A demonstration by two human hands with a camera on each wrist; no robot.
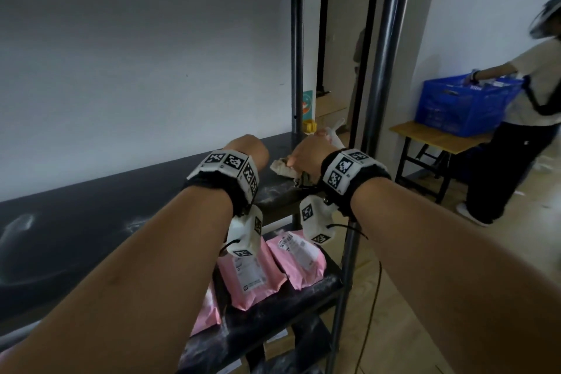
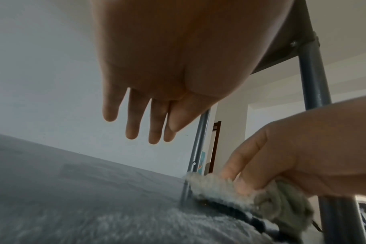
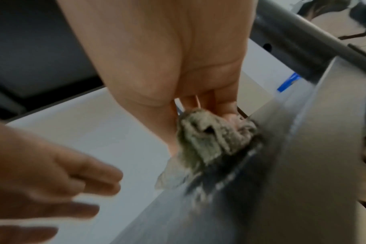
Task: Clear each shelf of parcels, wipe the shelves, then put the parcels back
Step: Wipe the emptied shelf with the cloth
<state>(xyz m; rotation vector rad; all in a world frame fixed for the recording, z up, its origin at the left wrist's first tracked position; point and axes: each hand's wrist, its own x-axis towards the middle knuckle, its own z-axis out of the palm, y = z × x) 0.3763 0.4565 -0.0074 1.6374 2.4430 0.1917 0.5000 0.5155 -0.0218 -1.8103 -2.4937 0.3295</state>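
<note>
I take this for a parcel storeroom or small sorting room. I see a dark metal shelving rack [image 1: 385, 48] against a bare white wall [image 1: 136, 70], with pink mailer bags [image 1: 258, 276] bearing shipping labels on a lower shelf and brown cartons [image 1: 274, 343] on the shelf beneath. Off the rack's right end, a blue plastic crate [image 1: 464, 103] sits on a small wooden table [image 1: 437, 136], where another person [image 1: 528, 118] reaches into it.

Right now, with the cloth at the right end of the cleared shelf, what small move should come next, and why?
Probably sweep the right hand leftward with the cloth: pale dusty streaks remain across the shelf to its left.
</note>
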